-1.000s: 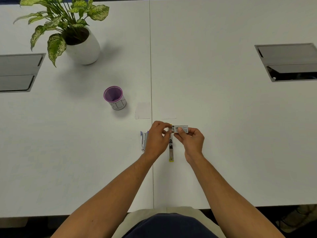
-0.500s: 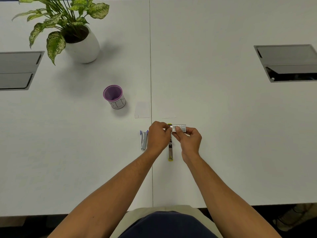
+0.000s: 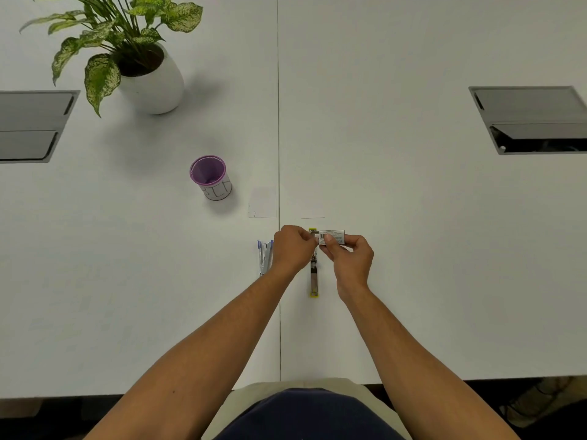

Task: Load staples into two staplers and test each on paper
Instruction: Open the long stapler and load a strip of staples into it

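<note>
While right hand (image 3: 348, 261) grips small grey staple box (image 3: 332, 237), left hand (image 3: 293, 249) pinches its end.

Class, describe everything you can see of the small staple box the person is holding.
The staple box is a small flat rectangular packet, apparently card, dark-edged with a pale printed label too small to read. It is held level above the table, over the far end of the yellow stapler. The right hand pinches it; the left hand works at its left end.

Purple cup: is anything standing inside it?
No. The purple cup stands upright on the table, and its open mouth shows only its bare inside.
</note>
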